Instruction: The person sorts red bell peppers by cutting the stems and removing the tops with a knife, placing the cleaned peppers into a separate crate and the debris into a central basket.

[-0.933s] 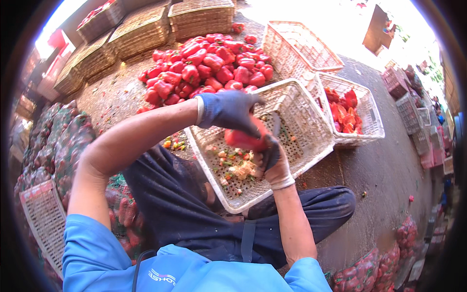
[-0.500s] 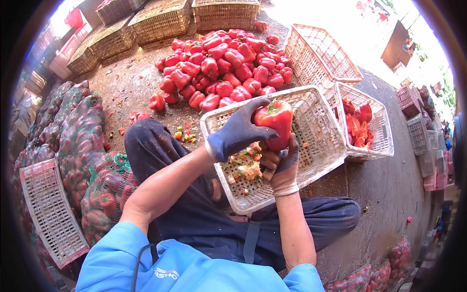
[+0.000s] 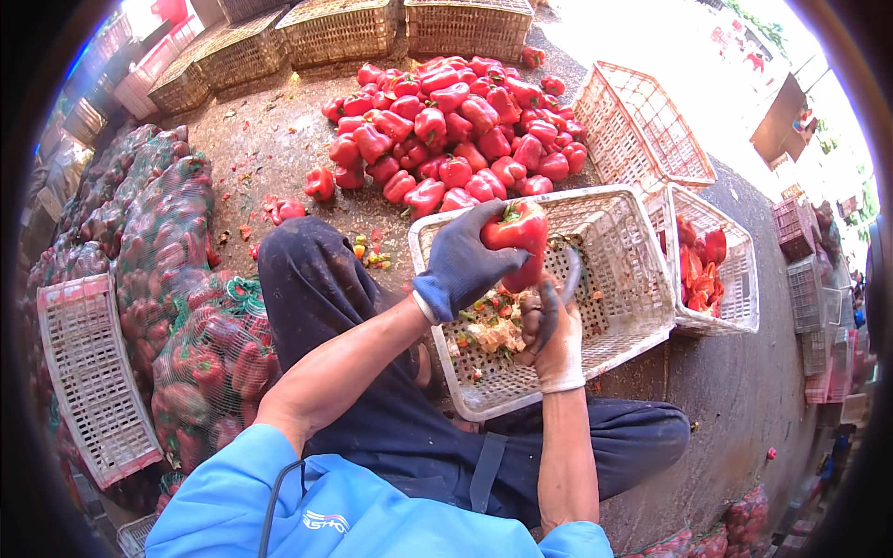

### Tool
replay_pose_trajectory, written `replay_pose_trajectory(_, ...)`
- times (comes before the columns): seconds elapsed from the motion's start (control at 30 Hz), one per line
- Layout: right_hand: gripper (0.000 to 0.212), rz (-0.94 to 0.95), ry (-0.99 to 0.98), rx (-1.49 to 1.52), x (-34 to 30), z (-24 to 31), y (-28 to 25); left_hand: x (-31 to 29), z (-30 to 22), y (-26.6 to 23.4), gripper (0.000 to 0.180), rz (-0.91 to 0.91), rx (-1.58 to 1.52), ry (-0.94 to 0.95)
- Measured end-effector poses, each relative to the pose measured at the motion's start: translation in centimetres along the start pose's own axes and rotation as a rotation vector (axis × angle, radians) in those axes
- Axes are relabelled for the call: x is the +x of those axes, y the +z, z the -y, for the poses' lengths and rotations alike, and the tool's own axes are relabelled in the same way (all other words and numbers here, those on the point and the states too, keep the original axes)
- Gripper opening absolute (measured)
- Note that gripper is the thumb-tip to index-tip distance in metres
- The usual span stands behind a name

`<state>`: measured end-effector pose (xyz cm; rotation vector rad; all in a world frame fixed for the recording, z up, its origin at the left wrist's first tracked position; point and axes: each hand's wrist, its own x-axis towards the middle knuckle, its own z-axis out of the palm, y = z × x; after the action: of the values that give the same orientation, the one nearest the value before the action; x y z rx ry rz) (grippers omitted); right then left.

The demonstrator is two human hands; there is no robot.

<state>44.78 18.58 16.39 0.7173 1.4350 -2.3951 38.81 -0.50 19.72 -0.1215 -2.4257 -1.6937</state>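
A whole red bell pepper (image 3: 523,244) with a green stem sits in the grip of my gloved left hand (image 3: 465,268), its stem end up. Just below and to the right of it, my gloved right hand (image 3: 555,335) is closed on a small knife; its greyish blade (image 3: 573,273) points up beside the pepper. The knife's handle is hidden in my fingers. Both hands are above a dirty white plastic crate (image 3: 616,244) in front of my crossed legs. Seed cores and green stem scraps (image 3: 493,333) lie in its near left part.
A heap of red bell peppers (image 3: 456,130) lies on the ground beyond the crate. To the right, another white crate (image 3: 737,279) holds cut red pepper pieces (image 3: 699,272); behind it stands an orange-stained crate (image 3: 642,126). Mesh sacks of peppers (image 3: 209,367) and a white crate (image 3: 98,381) are at left.
My right hand has moved slightly down and away from the pepper's underside, and the knife blade now shows beside it. My left hand still holds the pepper, now tilted a little. The view has shifted.
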Motion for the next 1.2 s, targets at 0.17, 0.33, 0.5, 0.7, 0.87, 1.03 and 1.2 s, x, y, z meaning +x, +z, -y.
replay_pose_trajectory(0.17,0.051,0.03,-0.638,-0.669,1.8,-0.4,-0.5,-0.2,1.1,0.9,0.063,-0.04,0.114,0.091)
replay_pose_trajectory(0.33,0.068,0.138,-0.812,-0.895,1.5,0.1,1.0,-0.5,1.0,1.4,0.056,-0.047,0.151,0.122)
replay_pose_trajectory(0.5,0.066,0.028,-0.709,-0.925,1.5,-0.6,1.8,-0.6,1.1,1.8,0.053,-0.105,0.182,0.174)
replay_pose_trajectory(0.7,0.062,-0.104,-0.801,-1.015,2.6,-1.0,2.9,-0.7,1.6,1.7,0.054,-0.167,0.205,0.231)
replay_pose_trajectory(0.87,0.065,-0.066,-0.724,-1.09,3.0,-3.7,0.2,0.3,0.2,0.3,0.044,-0.221,0.163,0.121)
replay_pose_trajectory(1.03,0.065,-0.057,-0.867,-0.934,2.3,-1.1,1.2,0.6,0.0,0.3,0.052,-0.136,0.232,0.133)
replay_pose_trajectory(1.2,0.064,0.012,-0.941,-1.018,2.0,0.6,1.2,0.1,1.6,1.0,0.049,-0.099,0.323,0.138)
